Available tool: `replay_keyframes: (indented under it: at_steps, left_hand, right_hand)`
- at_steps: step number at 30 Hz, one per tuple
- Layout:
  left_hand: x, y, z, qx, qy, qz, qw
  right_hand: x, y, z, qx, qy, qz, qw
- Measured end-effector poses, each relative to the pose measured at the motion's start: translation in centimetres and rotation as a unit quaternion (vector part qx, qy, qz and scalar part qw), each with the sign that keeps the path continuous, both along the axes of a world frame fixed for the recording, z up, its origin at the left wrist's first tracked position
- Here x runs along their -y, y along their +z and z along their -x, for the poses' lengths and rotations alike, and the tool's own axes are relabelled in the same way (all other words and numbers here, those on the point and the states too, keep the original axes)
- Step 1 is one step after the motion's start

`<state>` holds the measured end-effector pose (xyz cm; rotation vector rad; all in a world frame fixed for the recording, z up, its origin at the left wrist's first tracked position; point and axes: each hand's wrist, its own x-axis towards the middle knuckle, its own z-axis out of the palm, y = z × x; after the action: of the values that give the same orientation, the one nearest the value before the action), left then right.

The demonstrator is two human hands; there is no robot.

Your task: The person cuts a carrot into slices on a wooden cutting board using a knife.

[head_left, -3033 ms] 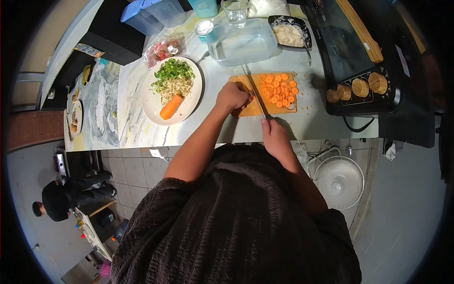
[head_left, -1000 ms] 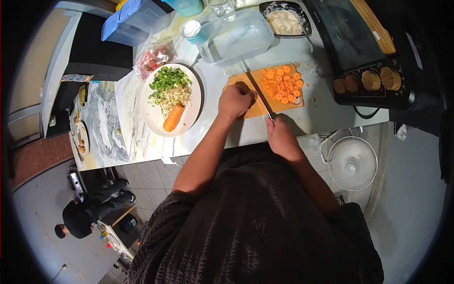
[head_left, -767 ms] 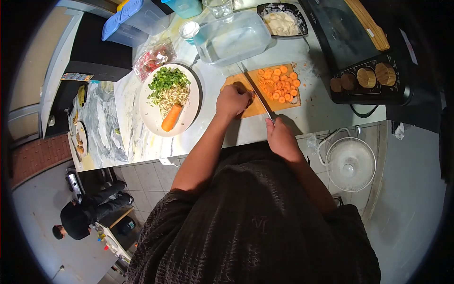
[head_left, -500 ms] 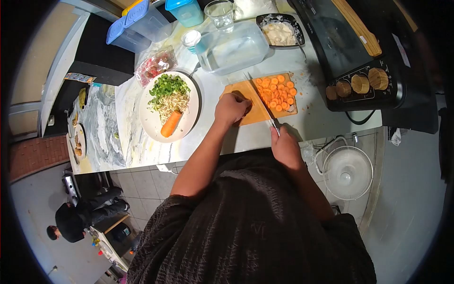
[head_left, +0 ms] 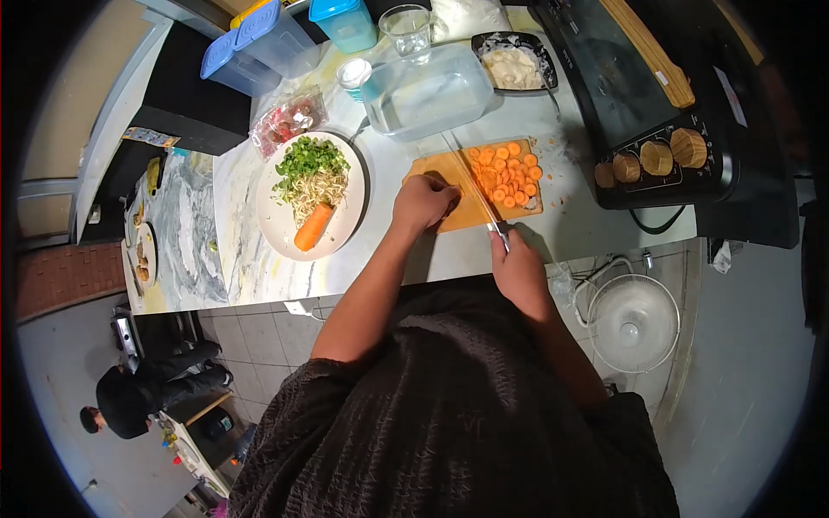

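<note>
Across the orange cutting board, a knife is held slantwise, its tip pointed to eleven o'clock and its handle clasped just past the five o'clock edge by the fingers of the right hand. At nine o'clock, part of the board is covered by the left hand; its fingers are curled, and whether anything is pinched there cannot be told. Carrot slices are spread at three o'clock. On a plate farther out at nine, a carrot piece is placed at six o'clock.
</note>
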<state>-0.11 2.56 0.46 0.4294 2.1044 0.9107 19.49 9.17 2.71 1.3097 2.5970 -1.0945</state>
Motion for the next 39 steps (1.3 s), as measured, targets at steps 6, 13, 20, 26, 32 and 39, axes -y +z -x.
replay_keyframes:
  at_steps: [6,13,20,26,32,39]
  left_hand:
    - [-0.3,0.2,0.1,0.003,-0.007,0.013,1.000]
    - [-0.1,0.0,-0.1,-0.035,-0.011,0.050,0.998]
    - [0.2,-1.1,0.0,-0.062,-0.028,0.040,0.997]
    - [0.5,-1.7,0.2,-0.033,-0.019,0.018,0.999]
    - [0.4,-1.6,0.4,0.018,-0.007,-0.039,0.999]
    - [0.0,-0.4,0.5,0.013,-0.016,-0.008,1.000]
  right_hand:
    - [0.7,-1.1,0.3,-0.046,0.002,0.033,0.998]
    - [1.0,-1.2,0.6,-0.026,0.001,0.059,0.998]
    - [1.3,-0.5,0.9,0.001,0.007,0.066,0.998]
    - [1.8,-0.8,0.9,0.003,-0.004,0.069,0.998]
    - [1.8,-1.1,0.9,-0.020,0.004,0.060,0.998]
    - [1.9,-0.9,1.1,-0.002,0.005,0.049,0.999]
